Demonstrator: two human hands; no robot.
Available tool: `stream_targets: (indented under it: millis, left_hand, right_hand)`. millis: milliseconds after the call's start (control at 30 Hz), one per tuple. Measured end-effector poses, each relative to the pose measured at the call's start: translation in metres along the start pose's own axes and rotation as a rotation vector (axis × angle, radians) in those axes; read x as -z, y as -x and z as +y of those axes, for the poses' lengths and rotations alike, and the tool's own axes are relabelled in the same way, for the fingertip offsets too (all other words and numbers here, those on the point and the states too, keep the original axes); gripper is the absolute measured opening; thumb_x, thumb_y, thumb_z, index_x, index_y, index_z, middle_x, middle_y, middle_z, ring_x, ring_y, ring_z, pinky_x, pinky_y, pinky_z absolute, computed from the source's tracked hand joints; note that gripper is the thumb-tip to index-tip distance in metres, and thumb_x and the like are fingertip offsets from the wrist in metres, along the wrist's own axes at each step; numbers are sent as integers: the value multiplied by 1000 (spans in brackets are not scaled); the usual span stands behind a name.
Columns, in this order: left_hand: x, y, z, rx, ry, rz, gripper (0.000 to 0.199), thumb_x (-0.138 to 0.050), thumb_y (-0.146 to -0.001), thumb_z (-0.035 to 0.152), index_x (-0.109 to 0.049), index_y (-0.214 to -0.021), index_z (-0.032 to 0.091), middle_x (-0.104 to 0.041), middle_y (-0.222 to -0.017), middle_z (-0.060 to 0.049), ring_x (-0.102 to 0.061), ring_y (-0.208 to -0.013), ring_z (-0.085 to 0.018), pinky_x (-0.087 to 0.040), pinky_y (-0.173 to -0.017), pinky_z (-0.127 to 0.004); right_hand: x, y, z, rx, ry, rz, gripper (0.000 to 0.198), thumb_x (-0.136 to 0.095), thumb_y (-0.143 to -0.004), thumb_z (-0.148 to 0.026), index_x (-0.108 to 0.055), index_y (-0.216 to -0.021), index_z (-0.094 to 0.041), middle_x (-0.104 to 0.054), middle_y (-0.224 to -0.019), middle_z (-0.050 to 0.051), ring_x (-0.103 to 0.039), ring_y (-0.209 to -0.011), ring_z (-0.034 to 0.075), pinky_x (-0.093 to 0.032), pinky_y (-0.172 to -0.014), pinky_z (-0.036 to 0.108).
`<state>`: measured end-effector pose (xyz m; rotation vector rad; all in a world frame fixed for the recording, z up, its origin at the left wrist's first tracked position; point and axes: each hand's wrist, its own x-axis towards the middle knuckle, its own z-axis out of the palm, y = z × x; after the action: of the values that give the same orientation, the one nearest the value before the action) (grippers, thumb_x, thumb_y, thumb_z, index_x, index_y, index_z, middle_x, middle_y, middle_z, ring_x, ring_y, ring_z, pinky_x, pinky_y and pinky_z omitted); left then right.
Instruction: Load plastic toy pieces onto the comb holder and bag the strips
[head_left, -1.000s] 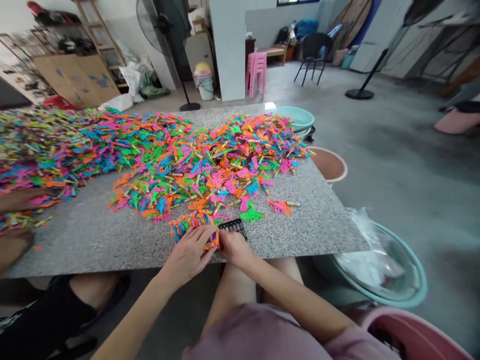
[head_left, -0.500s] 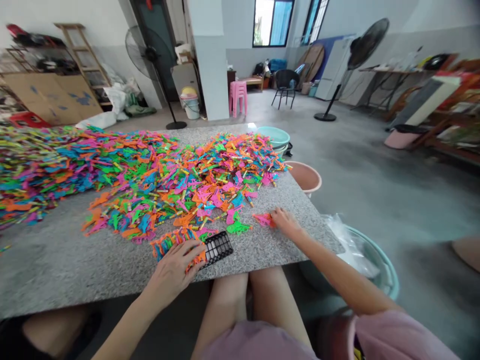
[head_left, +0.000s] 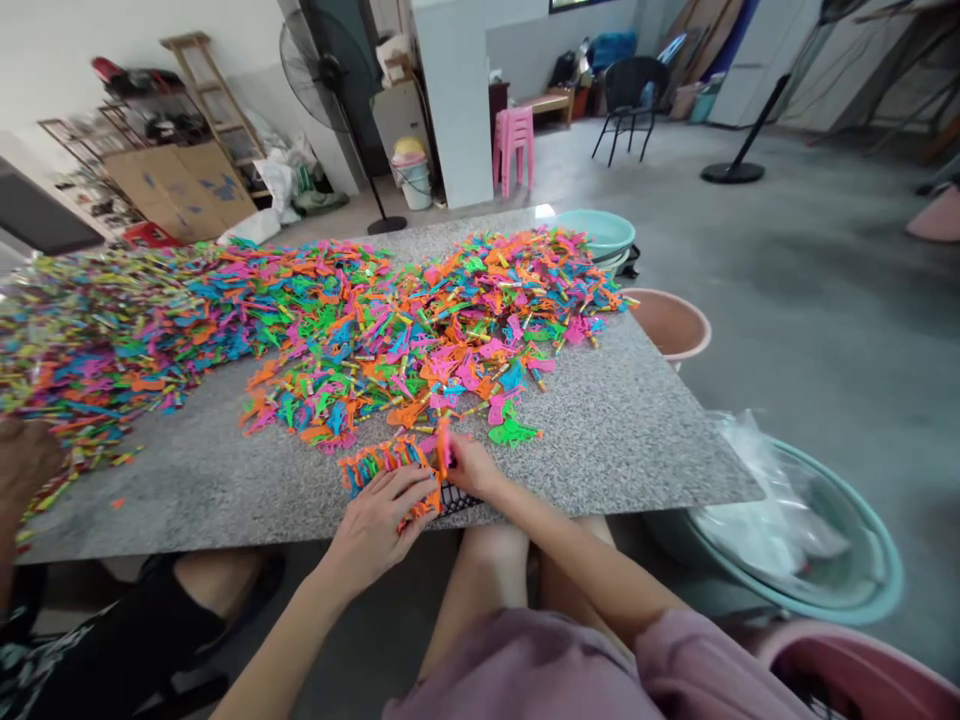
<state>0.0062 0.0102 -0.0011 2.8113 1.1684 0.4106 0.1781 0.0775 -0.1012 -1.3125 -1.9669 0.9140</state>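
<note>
My left hand (head_left: 381, 512) lies over a tight row of upright toy pistols (head_left: 379, 460) in orange, blue and other colours, its fingers across the top and its thumb on the near side. The row stands in a black plastic grid tray (head_left: 459, 502), whose right end shows beside it. Between the fingers of my right hand (head_left: 474, 468) is an orange-pink toy pistol (head_left: 444, 447), held upright at the right end of the row. A green toy pistol (head_left: 513, 430) lies flat on the table just behind my right hand.
A large heap of bright toy pistols (head_left: 465, 330) covers the back of the grey speckled table (head_left: 615, 440). Basins, one pinkish-brown (head_left: 701, 340) and one teal holding clear plastic bags (head_left: 772, 510), stand along the right edge. Another person's arm (head_left: 26, 470) reaches in at the left.
My right hand has picked up the orange-pink toy pistol from the table and brought it left to the tray. My left hand stays on the row. The view has shifted right and down.
</note>
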Motion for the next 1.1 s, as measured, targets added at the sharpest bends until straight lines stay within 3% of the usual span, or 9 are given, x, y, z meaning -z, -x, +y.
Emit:
stream_targets:
  millis: [100, 233, 367, 567, 700, 833, 933, 1033, 1100]
  left_hand:
    - [-2, 0, 0, 4, -10, 13, 25, -49, -97, 31, -62, -117, 23, -65, -119, -6, -61, -111, -22, -47, -100, -40]
    - [-2, 0, 0, 5, -30, 8, 28, -50, -97, 32, -62, -121, 25, -65, -119, -6, -59, -109, -23, -47, -98, -42]
    - [-3, 1, -1, 1, -29, 6, 32, -49, -97, 29, -59, -127, 27, -64, -121, -5, -58, -110, -23, -47, -97, -40]
    - [-4, 3, -3, -18, -43, 2, 41, -51, -96, 26, -49, -137, 26, -64, -126, -4, -57, -111, -23, -44, -98, -41]
    - [-2, 4, -3, -49, -72, 46, 37, -51, -95, 23, -54, -131, 28, -66, -124, -2, -58, -110, -24, -37, -103, -46]
    - [1, 1, -2, -63, -181, 60, 33, -49, -94, 23, -59, -124, 30, -63, -130, -3, -53, -122, -29, -21, -112, -59]
    - [2, -5, -4, -144, -184, -27, 31, -46, -95, 24, -59, -123, 25, -55, -141, -5, -46, -132, -28, -26, -114, -54]
    - [3, -7, -8, -160, -150, -70, 33, -50, -94, 30, -57, -125, 22, -53, -143, -7, -44, -134, -27, -32, -112, -49]
    - [4, -6, -10, -144, -119, -82, 39, -53, -93, 35, -53, -130, 23, -53, -142, -7, -44, -135, -27, -32, -113, -50]
  right_hand:
    - [3, -8, 0, 136, 19, -44, 24, -62, -72, -10, -58, -93, -19, -67, -87, 2, -61, -82, 17, -44, -73, 24]
    - [11, -9, 2, 110, 72, -90, 28, -64, -69, -9, -59, -96, -18, -66, -80, 1, -60, -74, 16, -41, -66, 23]
    - [15, -10, 5, 33, -3, -54, 17, -67, -72, -16, -61, -88, -19, -66, -76, -1, -60, -69, 15, -42, -64, 22]
    - [12, -10, 6, 168, 88, -134, 24, -66, -73, -15, -60, -95, -19, -68, -88, 2, -63, -84, 19, -44, -72, 23]
    - [13, -12, -1, 184, 231, -208, 30, -63, -77, -16, -59, -106, -19, -70, -94, 5, -64, -87, 20, -45, -73, 24]
    - [10, -11, -14, 155, 321, -220, 39, -61, -81, -19, -55, -119, -16, -70, -95, 10, -65, -86, 24, -48, -74, 30]
    - [16, -5, -18, 147, 337, -246, 37, -56, -84, -15, -56, -121, -15, -71, -94, 11, -66, -87, 24, -49, -76, 32]
    - [43, 14, -3, 144, 350, -77, 37, -56, -86, -15, -56, -123, -19, -68, -112, 11, -61, -105, 23, -48, -90, 34]
    - [67, 37, 16, 35, 444, 112, 35, -53, -89, -15, -56, -124, -20, -62, -124, 11, -54, -116, 24, -43, -99, 39]
